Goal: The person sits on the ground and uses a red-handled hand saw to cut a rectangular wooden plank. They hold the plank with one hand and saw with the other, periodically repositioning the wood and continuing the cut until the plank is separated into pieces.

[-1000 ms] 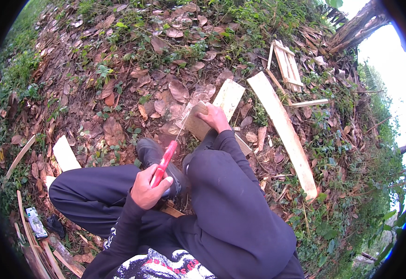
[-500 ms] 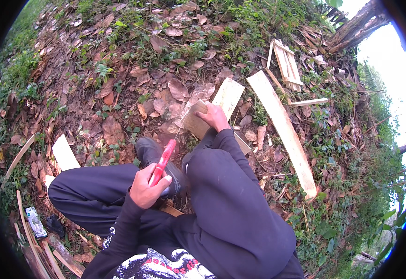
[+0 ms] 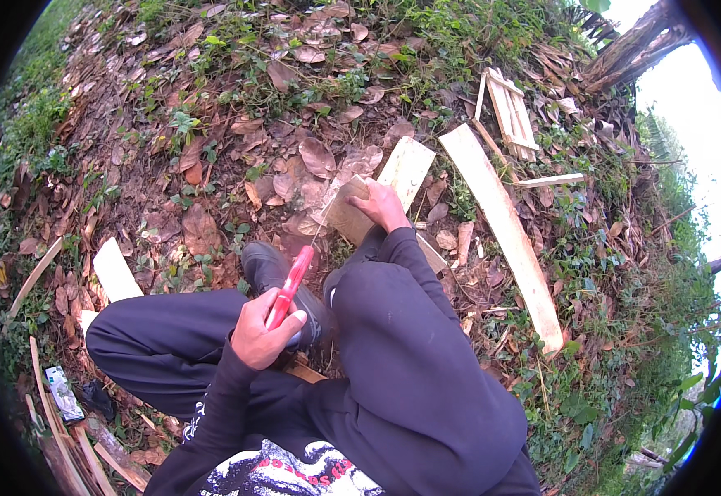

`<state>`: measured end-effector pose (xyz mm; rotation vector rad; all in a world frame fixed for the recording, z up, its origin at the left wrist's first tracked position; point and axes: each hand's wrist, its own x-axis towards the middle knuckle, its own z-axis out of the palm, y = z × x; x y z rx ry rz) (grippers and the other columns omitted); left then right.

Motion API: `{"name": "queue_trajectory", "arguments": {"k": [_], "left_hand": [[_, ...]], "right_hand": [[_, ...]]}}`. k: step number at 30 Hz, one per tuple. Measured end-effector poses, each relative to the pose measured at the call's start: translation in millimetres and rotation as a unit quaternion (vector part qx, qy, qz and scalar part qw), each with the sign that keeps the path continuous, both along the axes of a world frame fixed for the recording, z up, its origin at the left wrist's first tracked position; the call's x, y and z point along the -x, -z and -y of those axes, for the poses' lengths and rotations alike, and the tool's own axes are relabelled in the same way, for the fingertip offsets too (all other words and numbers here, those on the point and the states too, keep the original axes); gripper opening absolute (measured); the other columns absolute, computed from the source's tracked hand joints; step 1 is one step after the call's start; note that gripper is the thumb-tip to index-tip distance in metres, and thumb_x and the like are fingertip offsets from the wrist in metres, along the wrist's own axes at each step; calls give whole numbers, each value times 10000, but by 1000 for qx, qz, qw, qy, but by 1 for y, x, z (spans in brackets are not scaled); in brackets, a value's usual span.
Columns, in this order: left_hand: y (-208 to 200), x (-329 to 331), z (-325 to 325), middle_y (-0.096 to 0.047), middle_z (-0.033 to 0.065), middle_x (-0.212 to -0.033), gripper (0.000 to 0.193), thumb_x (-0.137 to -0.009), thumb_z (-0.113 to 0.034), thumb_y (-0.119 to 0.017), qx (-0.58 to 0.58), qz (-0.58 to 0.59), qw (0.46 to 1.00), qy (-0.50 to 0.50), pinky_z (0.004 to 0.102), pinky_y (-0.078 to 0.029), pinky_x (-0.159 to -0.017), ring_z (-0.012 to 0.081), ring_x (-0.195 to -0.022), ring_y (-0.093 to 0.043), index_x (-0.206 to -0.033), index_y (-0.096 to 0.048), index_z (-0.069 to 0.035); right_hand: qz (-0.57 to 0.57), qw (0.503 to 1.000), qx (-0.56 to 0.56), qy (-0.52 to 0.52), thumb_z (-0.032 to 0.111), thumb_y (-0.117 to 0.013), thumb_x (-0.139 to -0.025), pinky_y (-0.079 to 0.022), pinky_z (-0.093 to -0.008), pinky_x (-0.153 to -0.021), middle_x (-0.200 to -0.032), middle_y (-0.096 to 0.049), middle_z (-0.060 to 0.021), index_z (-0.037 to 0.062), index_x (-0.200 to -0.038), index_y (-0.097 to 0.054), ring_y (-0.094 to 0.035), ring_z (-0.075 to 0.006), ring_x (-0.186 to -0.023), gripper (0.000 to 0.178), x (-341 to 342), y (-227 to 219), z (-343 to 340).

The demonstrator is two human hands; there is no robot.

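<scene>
My left hand is wrapped round the red handle of a handsaw. The saw's thin blade points up and away, meeting the left edge of a short wooden board; seen nearly edge-on, its teeth cannot be made out. Gripping that board from its right side, my right hand has its thumb and fingers over the upper end. The board is tilted beside my shoe, and part of it lies behind my hand and leg. Just behind it rests another pale plank.
A long plank lies to the right, near a slatted wooden piece and a thin stick. At left are a pale board, wood strips and a small box. Leaves and plants cover the ground.
The saw handle and my left hand have shifted only very slightly. My right hand keeps its hold on the board, which stays in place.
</scene>
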<state>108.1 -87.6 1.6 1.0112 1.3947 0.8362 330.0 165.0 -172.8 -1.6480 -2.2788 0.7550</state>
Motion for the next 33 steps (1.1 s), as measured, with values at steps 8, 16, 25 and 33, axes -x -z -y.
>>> {"name": "queue_trajectory", "arguments": {"k": [8,16,25,33], "left_hand": [[1,1,0,-523,4,-638,189,-852,-165,-674,-32,-15,999,3,257,-397,-555,70,-580,-459,-810,-558,-22],[-1,1,1,-463,-39,-685,175,-831,-164,-674,-13,-12,1000,7,224,-355,-587,44,-623,-406,-832,-550,-40],[-2,1,1,-461,-39,-683,174,-834,-164,-672,-12,-1,1000,7,226,-354,-581,45,-622,-406,-836,-552,-39],[2,1,3,-457,-38,-682,181,-831,-169,-676,-21,-2,1000,12,231,-352,-577,49,-617,-401,-838,-551,-38]], "right_hand": [[-12,1000,-11,6,608,-675,-782,-493,-468,-810,-918,-656,-266,-18,-984,-586,-634,-424,-920,663,0,4,2],[9,1000,13,11,605,-678,-781,-495,-464,-820,-933,-659,-260,-15,-1013,-588,-635,-421,-928,668,2,-1,2],[3,1000,14,9,570,-680,-793,-485,-464,-832,-956,-656,-264,-13,-1019,-587,-625,-423,-947,633,1,1,2],[-1,1000,14,4,578,-677,-795,-487,-463,-829,-959,-657,-264,-14,-1027,-584,-627,-422,-946,643,1,3,2]]}}
